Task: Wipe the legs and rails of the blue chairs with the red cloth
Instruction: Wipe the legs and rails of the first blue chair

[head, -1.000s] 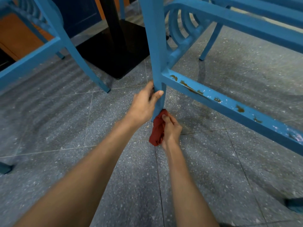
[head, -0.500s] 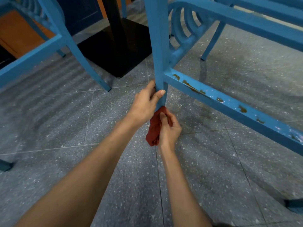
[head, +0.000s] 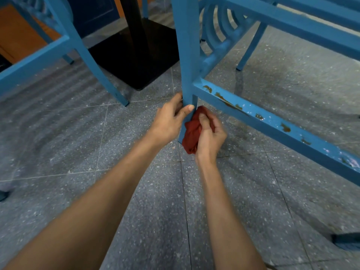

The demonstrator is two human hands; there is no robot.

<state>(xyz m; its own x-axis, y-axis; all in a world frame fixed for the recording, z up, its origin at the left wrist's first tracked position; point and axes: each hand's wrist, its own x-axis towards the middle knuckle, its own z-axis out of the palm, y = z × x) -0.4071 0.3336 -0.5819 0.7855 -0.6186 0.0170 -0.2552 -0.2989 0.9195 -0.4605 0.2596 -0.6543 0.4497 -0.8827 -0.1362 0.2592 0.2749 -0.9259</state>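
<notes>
Head view, looking down along both bare forearms. The left hand (head: pixel 171 121) is gripping the front leg (head: pixel 185 55) of the nearer blue chair (head: pixel 292 22). Its thumb is lying across the near face of the leg and its fingers are curling round the far side, just below the point where the lower rail (head: pixel 272 121) is joining the leg. The right hand (head: pixel 210 135) is sitting directly to the right of the left hand and slightly nearer the camera. Its fingers are curling round the bunched red cloth (head: pixel 191 133) and pressing it against the right side of the leg's lowest stretch. The cloth is lying between the right palm and the leg, touching both. Its top is showing above the right hand just under the rail, and its lower folds are hanging out below the heel of that hand, close to the speckled grey floor (head: pixel 136 191). Whether the cloth is wrapping fully round the leg cannot be told, since the hands are covering that part. The rail is running away to the right of the right hand and is carrying a line of brown stains (head: pixel 226 99) along its upper face. A second blue chair (head: pixel 64 45) is standing well to the left of the left hand, and a black table base (head: pixel 136 55) is resting on the floor beyond both hands.
</notes>
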